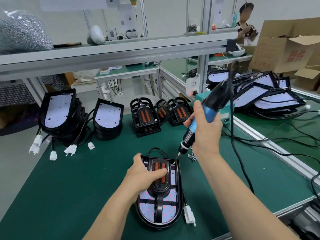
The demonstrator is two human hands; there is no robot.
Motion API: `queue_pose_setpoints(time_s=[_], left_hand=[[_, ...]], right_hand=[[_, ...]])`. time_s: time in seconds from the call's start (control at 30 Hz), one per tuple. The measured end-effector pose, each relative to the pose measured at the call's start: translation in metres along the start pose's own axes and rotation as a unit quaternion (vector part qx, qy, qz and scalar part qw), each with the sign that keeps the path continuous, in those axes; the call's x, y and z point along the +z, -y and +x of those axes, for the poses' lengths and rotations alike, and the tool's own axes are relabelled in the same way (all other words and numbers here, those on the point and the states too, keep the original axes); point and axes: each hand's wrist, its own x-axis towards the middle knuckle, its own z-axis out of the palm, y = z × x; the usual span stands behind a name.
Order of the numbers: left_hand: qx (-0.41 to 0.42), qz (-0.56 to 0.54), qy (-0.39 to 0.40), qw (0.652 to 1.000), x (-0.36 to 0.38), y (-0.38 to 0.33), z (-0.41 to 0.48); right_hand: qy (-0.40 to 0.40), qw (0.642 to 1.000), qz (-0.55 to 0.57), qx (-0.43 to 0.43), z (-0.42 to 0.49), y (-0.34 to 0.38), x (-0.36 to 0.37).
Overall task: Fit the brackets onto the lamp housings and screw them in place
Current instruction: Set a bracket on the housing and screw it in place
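A black lamp housing (160, 213) with a white LED board lies on the green mat in front of me. A black bracket (160, 201) with two orange bars sits on it. My left hand (143, 175) presses down on the bracket, thumb across the orange bars. My right hand (206, 129) grips a blue and black electric screwdriver (202, 118), tilted, its bit tip touching the housing's far right corner (175, 160). A small pile of screws (192, 156) lies just right of the housing.
Stacked housings (57, 110) with white plugs stand at the back left, loose brackets (145, 116) at the back centre, more housings (266, 94) at the right. The screwdriver's black cable (232, 135) hangs across the right side. A person works beside cardboard boxes (284, 47) far right.
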Motion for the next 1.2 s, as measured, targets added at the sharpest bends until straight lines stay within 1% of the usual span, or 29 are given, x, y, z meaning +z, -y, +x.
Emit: queue_pose_setpoints(time_s=[0.17, 0.27, 0.57, 1.2], left_hand=[[0.005, -0.014, -0.012, 1.0, 0.001, 0.001, -0.001], [0.011, 0.0, -0.022, 1.0, 0.002, 0.0, -0.002], [0.033, 0.037, -0.037, 0.998, 0.004, -0.002, -0.003], [0.034, 0.035, -0.032, 0.998, 0.004, -0.001, -0.001]], right_hand=[[0.014, 0.999, -0.041, 0.013, -0.002, -0.015, 0.001], [0.018, 0.998, -0.053, 0.012, 0.0, -0.015, -0.001], [0.029, 0.998, -0.055, 0.013, 0.002, -0.016, -0.003], [0.042, 0.997, -0.06, 0.019, -0.001, -0.016, 0.001]])
